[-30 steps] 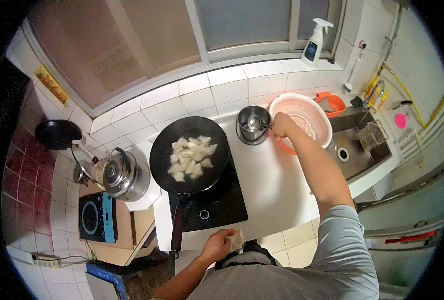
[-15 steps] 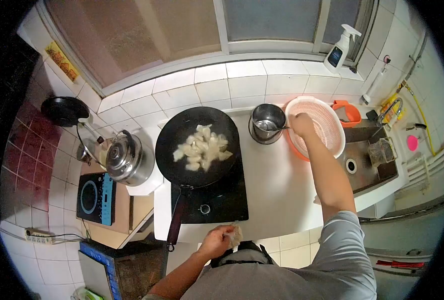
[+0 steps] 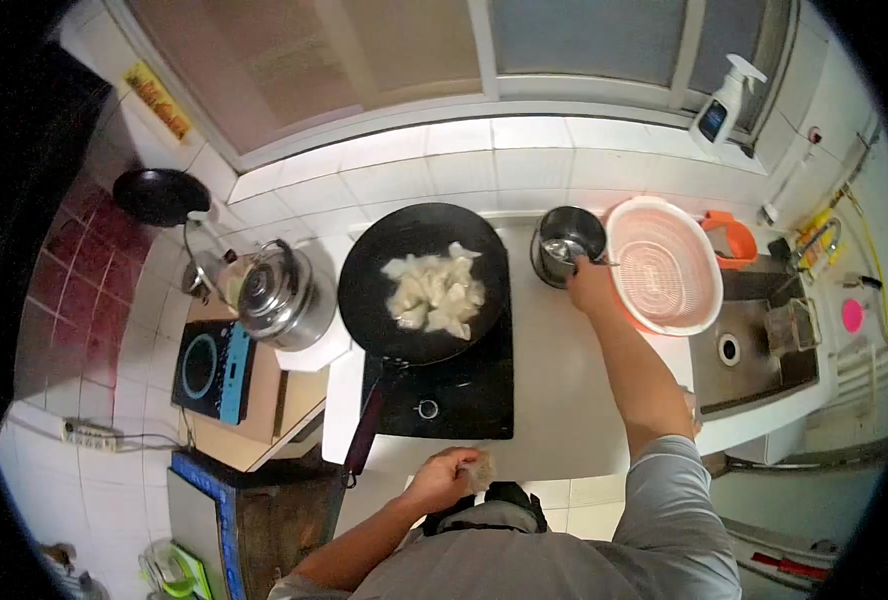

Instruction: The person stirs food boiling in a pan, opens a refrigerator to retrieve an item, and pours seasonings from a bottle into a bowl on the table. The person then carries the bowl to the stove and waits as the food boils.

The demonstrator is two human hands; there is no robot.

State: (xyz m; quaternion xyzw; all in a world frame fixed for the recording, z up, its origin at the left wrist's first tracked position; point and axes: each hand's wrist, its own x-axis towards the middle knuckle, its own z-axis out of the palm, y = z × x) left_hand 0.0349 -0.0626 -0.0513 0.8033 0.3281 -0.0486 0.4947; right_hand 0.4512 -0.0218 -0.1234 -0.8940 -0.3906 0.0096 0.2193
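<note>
My right hand (image 3: 591, 288) is closed at the near right side of a small metal pot (image 3: 568, 240), by its short handle; my fingertips are partly hidden. Water or a shiny bottom shows inside the pot, which appears upright on the counter. Low at the counter's front edge, my left hand (image 3: 442, 482) pinches a crumpled pale cloth (image 3: 479, 470). Between and beyond the hands, a black frying pan (image 3: 364, 300) holds a heap of pale dumplings (image 3: 436, 290). It rests on a black induction cooker (image 3: 454, 400), handle towards me.
A white and orange colander (image 3: 709, 300) stands right of the pot, before the sink (image 3: 704, 385). Left of the pan is a steel kettle (image 3: 309, 310). A second cooker (image 3: 204, 370) lies further left. On the windowsill stands a spray bottle (image 3: 716, 115).
My right hand has moved from the far end of the pot's handle, over the colander, to the pot's near side. The left hand still holds the cloth. The whole view has shifted.
</note>
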